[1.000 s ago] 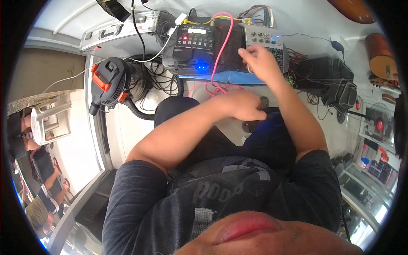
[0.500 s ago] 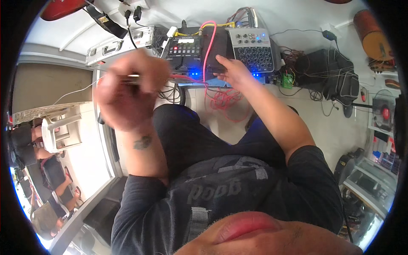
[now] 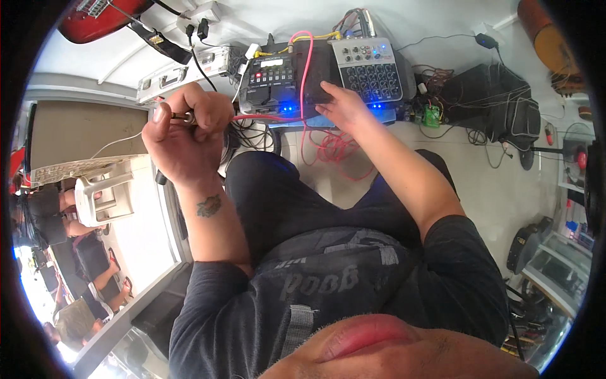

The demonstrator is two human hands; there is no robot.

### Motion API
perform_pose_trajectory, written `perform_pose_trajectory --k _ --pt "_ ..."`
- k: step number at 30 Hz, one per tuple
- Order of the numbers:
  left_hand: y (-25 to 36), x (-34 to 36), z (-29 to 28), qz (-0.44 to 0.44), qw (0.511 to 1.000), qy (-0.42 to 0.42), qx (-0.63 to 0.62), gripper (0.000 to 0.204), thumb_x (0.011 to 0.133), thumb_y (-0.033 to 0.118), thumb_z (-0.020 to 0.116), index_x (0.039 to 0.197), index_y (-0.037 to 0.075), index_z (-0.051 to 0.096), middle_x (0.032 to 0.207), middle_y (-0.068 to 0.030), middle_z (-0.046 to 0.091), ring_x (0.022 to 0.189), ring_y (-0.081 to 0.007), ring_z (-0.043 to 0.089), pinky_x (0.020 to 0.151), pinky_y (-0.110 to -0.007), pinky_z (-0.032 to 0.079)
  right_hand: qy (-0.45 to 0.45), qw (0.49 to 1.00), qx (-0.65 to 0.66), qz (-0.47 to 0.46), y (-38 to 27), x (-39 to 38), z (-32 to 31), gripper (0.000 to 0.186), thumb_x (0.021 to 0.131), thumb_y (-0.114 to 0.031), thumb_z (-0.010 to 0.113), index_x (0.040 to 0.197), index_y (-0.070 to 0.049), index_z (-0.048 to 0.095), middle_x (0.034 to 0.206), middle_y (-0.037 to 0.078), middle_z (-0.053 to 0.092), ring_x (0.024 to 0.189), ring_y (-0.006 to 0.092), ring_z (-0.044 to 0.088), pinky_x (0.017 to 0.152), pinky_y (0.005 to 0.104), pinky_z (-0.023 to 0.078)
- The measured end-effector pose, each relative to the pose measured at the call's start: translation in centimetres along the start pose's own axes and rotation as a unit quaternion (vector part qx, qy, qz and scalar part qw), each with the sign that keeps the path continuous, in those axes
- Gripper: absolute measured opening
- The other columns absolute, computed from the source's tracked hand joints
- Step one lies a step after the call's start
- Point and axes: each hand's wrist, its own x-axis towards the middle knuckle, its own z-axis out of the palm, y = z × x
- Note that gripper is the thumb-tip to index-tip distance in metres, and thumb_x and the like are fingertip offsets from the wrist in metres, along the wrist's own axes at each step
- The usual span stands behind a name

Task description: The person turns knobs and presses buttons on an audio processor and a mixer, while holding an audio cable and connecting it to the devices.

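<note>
My left hand (image 3: 189, 132) is raised at the left, thumb and fingers closed around a small audio plug (image 3: 184, 117) with a metal part showing. From this hand a pink cable (image 3: 252, 117) runs right and loops up over the equipment. My right hand (image 3: 344, 107) touches the front of a flat black box (image 3: 319, 69), its thumb on top and fingertips at the front edge, spread apart. Left of that box sits a black multi-effects pedal (image 3: 270, 79) with a lit display. On its right is a grey audio mixer (image 3: 369, 69) with rows of knobs.
Slack pink cable (image 3: 334, 148) lies coiled on the floor between my knees. A silver case (image 3: 183, 74) stands behind my left hand. Further right are a green circuit board (image 3: 432, 115), tangled wires and a black bag (image 3: 514, 114). Part of a red guitar (image 3: 104, 19) shows at upper left.
My left hand has turned and shifted slightly, and the plug in its fingers now shows more clearly. My right hand stays at the black box. The whole view has shifted slightly.
</note>
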Motion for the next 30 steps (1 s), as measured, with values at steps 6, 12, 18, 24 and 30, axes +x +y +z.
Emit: perform_pose_trajectory --k 6,12,18,24,30 --pt "-0.5 0.0 -0.1 0.018 0.999 0.011 -0.037 0.058 0.108 0.055 0.044 0.077 0.007 0.054 0.06 0.0032 0.034 0.061 -0.0133 0.03 0.064 -0.034 0.027 -0.009 1.0 0.013 -0.019 0.9 0.4 0.0 0.032 0.101 -0.025 0.086 0.123 -0.006 0.072 0.12 0.008 0.077 0.109 0.0245 0.072 0.097 0.0458 0.057" --pt "-0.7 -0.3 -0.5 -0.01 1.0 -0.004 -0.017 0.057 0.108 0.06 0.046 0.08 0.011 0.049 0.062 0.0045 0.035 0.062 -0.0143 0.032 0.069 -0.035 0.028 -0.001 1.0 0.031 0.002 0.5 0.2 1.9 0.032 0.101 -0.028 0.086 0.122 -0.008 0.073 0.12 0.007 0.077 0.111 0.0242 0.072 0.103 0.0479 0.056" --pt "-1.9 -0.4 -0.3 -0.029 0.999 0.028 -0.024 0.06 0.11 0.061 0.042 0.08 0.009 0.05 0.062 0.0028 0.035 0.062 -0.0151 0.03 0.066 -0.036 0.027 -0.018 0.998 -0.003 -0.06 0.3 0.5 1.9 0.032 0.102 -0.025 0.083 0.124 -0.004 0.073 0.124 0.01 0.078 0.115 0.0234 0.074 0.103 0.0478 0.059" --pt "-2.0 -0.5 -0.4 -0.035 0.998 0.034 -0.027 0.062 0.11 0.061 0.042 0.078 0.01 0.051 0.06 0.0036 0.034 0.06 -0.0141 0.03 0.066 -0.035 0.027 -0.022 0.993 -0.032 -0.108 -1.5 -3.1 2.2 0.032 0.103 -0.018 0.08 0.128 0.0 0.07 0.126 0.013 0.076 0.116 0.0255 0.076 0.104 0.0489 0.063" --pt "-3.4 0.4 -0.1 -0.059 0.995 0.045 -0.067 0.064 0.11 0.064 0.043 0.077 0.01 0.051 0.059 0.0042 0.034 0.058 -0.0133 0.031 0.063 -0.033 0.026 -0.042 0.996 0.031 -0.076 -4.2 -6.6 1.1 0.037 0.104 -0.011 0.076 0.137 -0.001 0.063 0.133 0.015 0.073 0.122 0.0289 0.074 0.109 0.051 0.063"
